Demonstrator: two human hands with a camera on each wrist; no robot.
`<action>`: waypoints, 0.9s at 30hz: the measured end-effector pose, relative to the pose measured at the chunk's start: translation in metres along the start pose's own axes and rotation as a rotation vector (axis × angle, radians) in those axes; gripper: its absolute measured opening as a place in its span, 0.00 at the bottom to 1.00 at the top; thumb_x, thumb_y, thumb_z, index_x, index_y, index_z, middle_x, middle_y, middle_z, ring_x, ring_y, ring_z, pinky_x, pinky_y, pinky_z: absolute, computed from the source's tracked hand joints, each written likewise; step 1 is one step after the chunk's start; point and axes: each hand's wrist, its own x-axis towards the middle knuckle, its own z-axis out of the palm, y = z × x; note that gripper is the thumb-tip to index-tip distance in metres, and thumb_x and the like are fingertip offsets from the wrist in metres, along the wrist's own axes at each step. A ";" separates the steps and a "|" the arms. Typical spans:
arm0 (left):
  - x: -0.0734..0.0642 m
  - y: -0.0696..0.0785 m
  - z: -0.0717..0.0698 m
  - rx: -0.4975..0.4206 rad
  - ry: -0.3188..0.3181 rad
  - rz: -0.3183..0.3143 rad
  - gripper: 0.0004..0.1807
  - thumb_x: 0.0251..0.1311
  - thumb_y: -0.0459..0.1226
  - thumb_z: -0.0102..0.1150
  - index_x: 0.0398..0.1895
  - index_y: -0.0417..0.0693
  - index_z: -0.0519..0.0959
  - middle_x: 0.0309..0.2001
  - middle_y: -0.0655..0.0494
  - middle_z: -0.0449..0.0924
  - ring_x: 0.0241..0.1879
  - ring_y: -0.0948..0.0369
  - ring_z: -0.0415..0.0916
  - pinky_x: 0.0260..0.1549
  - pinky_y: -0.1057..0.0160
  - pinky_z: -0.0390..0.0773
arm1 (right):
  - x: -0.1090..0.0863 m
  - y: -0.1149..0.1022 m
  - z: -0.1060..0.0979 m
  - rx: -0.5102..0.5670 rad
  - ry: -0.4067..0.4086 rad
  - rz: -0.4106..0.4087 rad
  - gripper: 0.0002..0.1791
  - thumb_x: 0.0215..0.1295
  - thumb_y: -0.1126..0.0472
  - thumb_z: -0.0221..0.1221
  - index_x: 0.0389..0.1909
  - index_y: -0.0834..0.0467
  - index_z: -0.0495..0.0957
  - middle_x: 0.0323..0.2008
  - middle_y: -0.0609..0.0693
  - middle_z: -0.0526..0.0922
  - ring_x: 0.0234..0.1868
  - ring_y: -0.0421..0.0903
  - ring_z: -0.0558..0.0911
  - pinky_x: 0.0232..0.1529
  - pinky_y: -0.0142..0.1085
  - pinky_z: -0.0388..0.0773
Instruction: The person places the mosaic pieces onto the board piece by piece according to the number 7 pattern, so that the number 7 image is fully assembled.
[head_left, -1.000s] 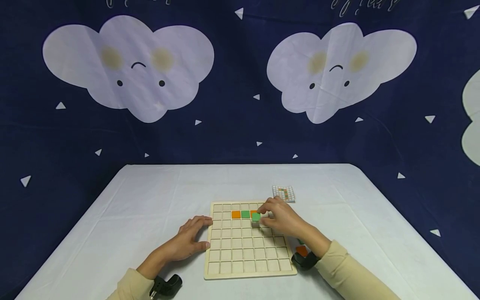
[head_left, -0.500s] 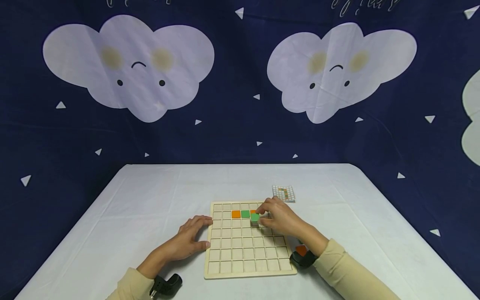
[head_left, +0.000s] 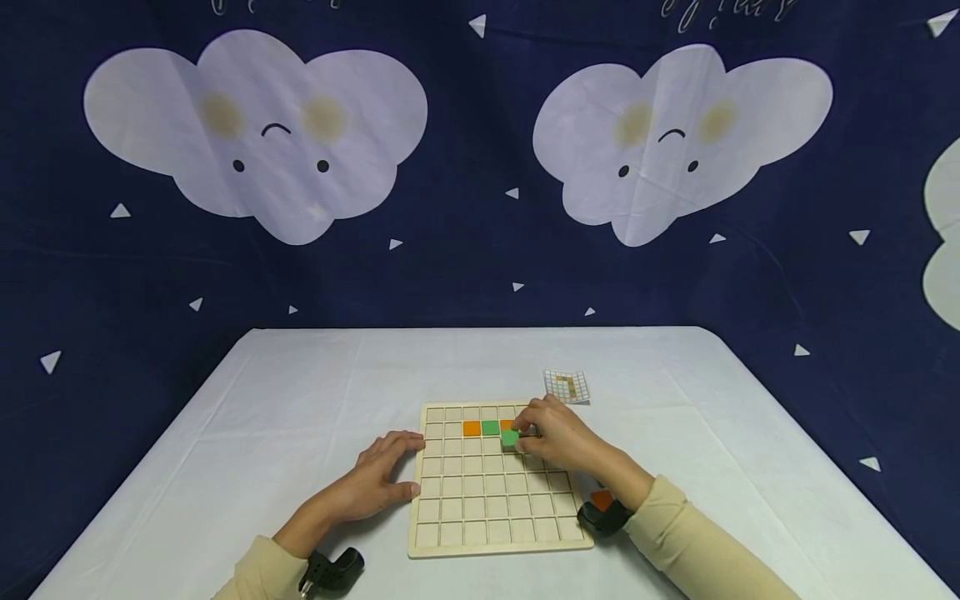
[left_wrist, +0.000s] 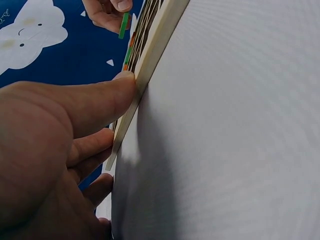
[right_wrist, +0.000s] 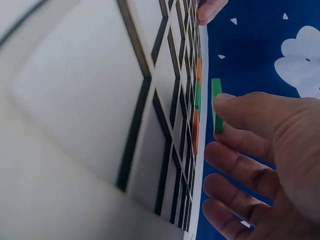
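A pale wooden grid board lies on the table. Two orange tiles and a green one sit in a row near its far side: an orange tile, a green tile, and the other orange tile, partly behind my right fingers. My right hand pinches another green tile between thumb and index finger, just in front of that right-hand orange tile. In the right wrist view, a gap shows between it and the board. My left hand rests at the board's left edge, thumb and fingertips touching the rim, fingers extended.
A small printed card with a coloured grid pattern lies beyond the board's far right corner. A loose orange-red tile lies by the board's right side, partly hidden by the right wrist camera. A dark blue cloud-print curtain hangs behind the table.
My right hand has shifted slightly left, and the pinched green tile has come lower toward the board. The left hand has stayed at the board's edge.
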 end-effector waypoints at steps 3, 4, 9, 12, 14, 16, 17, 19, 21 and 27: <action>0.001 0.000 0.000 -0.002 -0.002 -0.010 0.30 0.54 0.42 0.65 0.60 0.47 0.69 0.66 0.51 0.63 0.69 0.46 0.53 0.65 0.35 0.46 | 0.000 0.001 0.001 0.005 -0.005 0.000 0.10 0.55 0.57 0.66 0.38 0.54 0.84 0.35 0.43 0.81 0.35 0.39 0.68 0.35 0.32 0.66; 0.001 0.000 0.000 -0.004 -0.003 -0.013 0.30 0.53 0.42 0.65 0.60 0.47 0.69 0.66 0.51 0.63 0.69 0.46 0.53 0.65 0.35 0.45 | 0.000 0.002 0.001 0.006 -0.006 0.000 0.10 0.55 0.57 0.66 0.38 0.54 0.84 0.35 0.43 0.81 0.35 0.39 0.68 0.35 0.32 0.66; 0.001 -0.001 0.000 -0.005 -0.007 -0.008 0.30 0.54 0.43 0.65 0.60 0.47 0.69 0.66 0.51 0.63 0.69 0.45 0.53 0.65 0.35 0.45 | 0.000 0.003 0.002 -0.008 -0.006 -0.010 0.10 0.54 0.57 0.66 0.38 0.53 0.83 0.35 0.43 0.81 0.35 0.38 0.68 0.36 0.32 0.66; 0.001 -0.002 0.000 -0.004 -0.007 0.004 0.30 0.54 0.43 0.65 0.60 0.47 0.68 0.66 0.50 0.63 0.69 0.45 0.53 0.65 0.35 0.46 | 0.000 0.003 0.003 -0.011 -0.008 -0.011 0.10 0.54 0.57 0.67 0.37 0.53 0.83 0.35 0.43 0.81 0.35 0.38 0.68 0.35 0.31 0.65; 0.000 -0.002 0.000 0.000 -0.007 0.011 0.30 0.54 0.43 0.64 0.60 0.47 0.68 0.66 0.50 0.63 0.69 0.45 0.53 0.65 0.35 0.46 | 0.001 0.003 0.003 -0.013 -0.011 -0.013 0.09 0.54 0.57 0.67 0.37 0.53 0.84 0.35 0.43 0.81 0.35 0.38 0.68 0.35 0.31 0.65; 0.001 -0.002 0.000 0.000 -0.009 0.013 0.30 0.54 0.43 0.64 0.60 0.47 0.68 0.66 0.50 0.63 0.69 0.45 0.53 0.65 0.34 0.46 | 0.001 0.003 0.003 -0.012 -0.014 -0.010 0.09 0.54 0.56 0.67 0.37 0.53 0.84 0.36 0.43 0.81 0.35 0.38 0.68 0.35 0.31 0.66; 0.001 -0.002 0.000 0.000 -0.009 0.014 0.30 0.55 0.43 0.64 0.60 0.47 0.68 0.66 0.50 0.63 0.69 0.45 0.53 0.65 0.34 0.46 | 0.000 0.003 0.004 -0.012 -0.016 -0.009 0.09 0.54 0.56 0.67 0.37 0.53 0.84 0.36 0.43 0.81 0.35 0.38 0.68 0.35 0.31 0.66; 0.001 -0.002 0.000 -0.001 -0.011 0.015 0.30 0.55 0.43 0.64 0.60 0.46 0.68 0.66 0.50 0.63 0.69 0.45 0.53 0.65 0.34 0.46 | 0.001 0.003 0.004 -0.013 -0.016 -0.010 0.10 0.55 0.56 0.66 0.37 0.53 0.84 0.35 0.43 0.81 0.35 0.38 0.68 0.35 0.31 0.66; 0.001 -0.002 0.000 -0.003 -0.010 0.014 0.30 0.55 0.43 0.64 0.60 0.46 0.68 0.66 0.50 0.63 0.69 0.45 0.53 0.65 0.34 0.46 | 0.001 0.003 0.004 -0.012 -0.018 -0.010 0.10 0.55 0.56 0.66 0.37 0.53 0.84 0.35 0.43 0.81 0.35 0.38 0.68 0.35 0.31 0.66; 0.001 -0.001 0.000 0.003 -0.008 0.007 0.30 0.54 0.43 0.64 0.60 0.46 0.68 0.66 0.51 0.63 0.69 0.45 0.53 0.65 0.34 0.46 | 0.001 0.004 0.004 -0.018 -0.023 -0.028 0.09 0.55 0.56 0.66 0.37 0.53 0.84 0.34 0.43 0.80 0.34 0.37 0.67 0.34 0.30 0.65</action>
